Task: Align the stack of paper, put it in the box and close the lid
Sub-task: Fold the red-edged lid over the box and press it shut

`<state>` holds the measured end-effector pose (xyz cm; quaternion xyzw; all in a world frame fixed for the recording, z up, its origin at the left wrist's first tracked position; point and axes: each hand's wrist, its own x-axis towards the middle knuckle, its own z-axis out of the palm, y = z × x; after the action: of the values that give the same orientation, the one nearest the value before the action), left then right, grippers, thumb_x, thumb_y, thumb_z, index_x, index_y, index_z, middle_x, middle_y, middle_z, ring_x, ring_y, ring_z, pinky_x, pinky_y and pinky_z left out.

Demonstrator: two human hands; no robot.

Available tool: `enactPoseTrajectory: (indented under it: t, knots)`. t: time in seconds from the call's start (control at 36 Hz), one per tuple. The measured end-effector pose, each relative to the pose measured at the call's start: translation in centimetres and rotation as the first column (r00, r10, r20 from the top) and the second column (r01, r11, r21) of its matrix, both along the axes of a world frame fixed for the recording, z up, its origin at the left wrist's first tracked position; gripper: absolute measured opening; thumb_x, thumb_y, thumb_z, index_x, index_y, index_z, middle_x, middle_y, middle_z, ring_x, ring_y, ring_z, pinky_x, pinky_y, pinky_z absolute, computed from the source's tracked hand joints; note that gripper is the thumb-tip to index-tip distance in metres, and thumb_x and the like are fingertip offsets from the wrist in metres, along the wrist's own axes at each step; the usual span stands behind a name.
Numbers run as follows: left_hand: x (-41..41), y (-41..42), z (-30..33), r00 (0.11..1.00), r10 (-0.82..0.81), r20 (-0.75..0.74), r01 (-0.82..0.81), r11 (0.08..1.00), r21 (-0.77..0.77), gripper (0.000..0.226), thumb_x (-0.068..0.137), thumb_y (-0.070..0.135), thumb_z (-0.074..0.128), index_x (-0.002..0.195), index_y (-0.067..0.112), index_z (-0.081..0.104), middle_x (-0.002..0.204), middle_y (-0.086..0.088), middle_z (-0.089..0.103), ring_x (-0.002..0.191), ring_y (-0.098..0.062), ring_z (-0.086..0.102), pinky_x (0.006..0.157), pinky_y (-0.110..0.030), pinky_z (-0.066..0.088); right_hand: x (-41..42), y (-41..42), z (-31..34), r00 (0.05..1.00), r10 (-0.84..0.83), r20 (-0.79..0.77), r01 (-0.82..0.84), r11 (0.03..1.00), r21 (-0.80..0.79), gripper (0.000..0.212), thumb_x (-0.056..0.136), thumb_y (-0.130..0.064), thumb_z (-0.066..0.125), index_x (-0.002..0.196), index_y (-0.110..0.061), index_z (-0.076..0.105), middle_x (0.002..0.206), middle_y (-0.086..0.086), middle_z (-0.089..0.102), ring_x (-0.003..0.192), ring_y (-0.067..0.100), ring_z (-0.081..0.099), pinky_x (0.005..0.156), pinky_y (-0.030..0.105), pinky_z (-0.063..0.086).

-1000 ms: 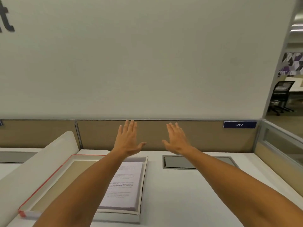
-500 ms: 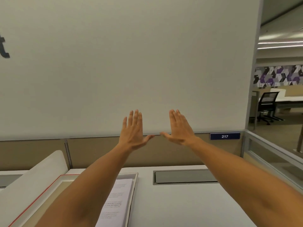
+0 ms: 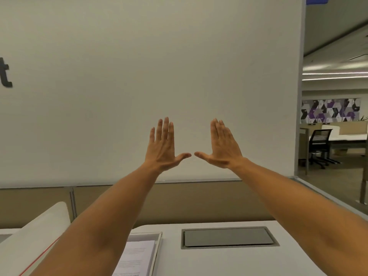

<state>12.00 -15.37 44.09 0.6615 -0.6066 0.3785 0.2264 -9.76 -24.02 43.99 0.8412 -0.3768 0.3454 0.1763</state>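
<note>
The stack of paper (image 3: 137, 255) already lay inside the open box (image 3: 157, 246) at the lower left of the bench (image 3: 219, 263), so the placing step looked finished. Only a corner of the box showed past the left forearm; how squarely the sheets sat in it could not be told. The lid (image 3: 35, 236) stood tilted back on the left, white with a thin red edge, clearly not yet folded down. By my reading, closing it was the one step left.

Neither hand was on any of this. The left hand (image 3: 162, 148) and the right hand (image 3: 224, 150) were both raised well above the bench in front of the pale wall (image 3: 179, 66), flat and fully spread, fingers up, thumbs pointing toward each other with a small gap between the tips. They held nothing. A grey inset panel (image 3: 229, 237) sat in the bench to the right of the box.
</note>
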Motion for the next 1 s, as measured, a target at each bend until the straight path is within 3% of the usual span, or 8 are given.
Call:
enactPoseTrajectory:
  t: [0.53,0.69,0.78,1.0]
  knots:
    - [-0.3,-1.9,4.1,0.998,-0.033,0.052,0.038,0.995,-0.092,0.125,0.071,0.092,0.026,0.154,0.006,-0.01,0.163,-0.014,-0.017,0.15,-0.031,-0.018,0.123,-0.055,0.003,-0.5,-1.6,4.9,0.998,0.01,0.055,-0.004,0.994,-0.107,0.131,0.071,-0.095,0.026,0.156,-0.006,-0.018,0.167,0.012,-0.018,0.154,0.026,-0.016,0.127,0.044,-0.001]
    - [0.3,-1.9,1.8,1.0,-0.003,-0.004,0.003,0.999,-0.032,0.115,0.076,0.088,0.023,0.155,0.009,-0.006,0.164,-0.013,-0.013,0.151,-0.03,-0.016,0.123,-0.055,0.005,1.1,-1.6,2.6,0.998,0.042,0.04,-0.041,0.999,-0.027,0.121,0.078,-0.088,0.031,0.157,-0.01,-0.016,0.168,0.01,-0.015,0.155,0.026,-0.012,0.127,0.043,0.001]
    - [1.2,-1.2,0.0,0.998,0.036,-0.06,-0.034,0.999,0.028,0.108,0.078,0.085,0.021,0.155,0.011,0.002,0.165,-0.014,-0.001,0.152,-0.033,-0.003,0.122,-0.055,0.01,2.5,-1.2,0.9,0.998,0.056,0.02,-0.057,0.998,0.028,0.111,0.083,-0.083,0.033,0.159,-0.014,-0.01,0.169,0.009,-0.006,0.156,0.026,-0.003,0.127,0.044,0.007]
    - [5.7,1.7,-6.1,0.969,0.158,-0.191,-0.119,0.973,0.198,0.085,0.088,0.069,0.042,0.15,0.013,0.027,0.161,-0.014,0.023,0.148,-0.034,0.023,0.118,-0.054,0.025,8.2,0.9,-4.0,0.991,0.133,0.007,-0.131,0.967,0.219,0.098,0.09,-0.068,0.045,0.16,-0.021,-0.006,0.168,0.008,0.006,0.154,0.027,0.011,0.123,0.046,0.023]
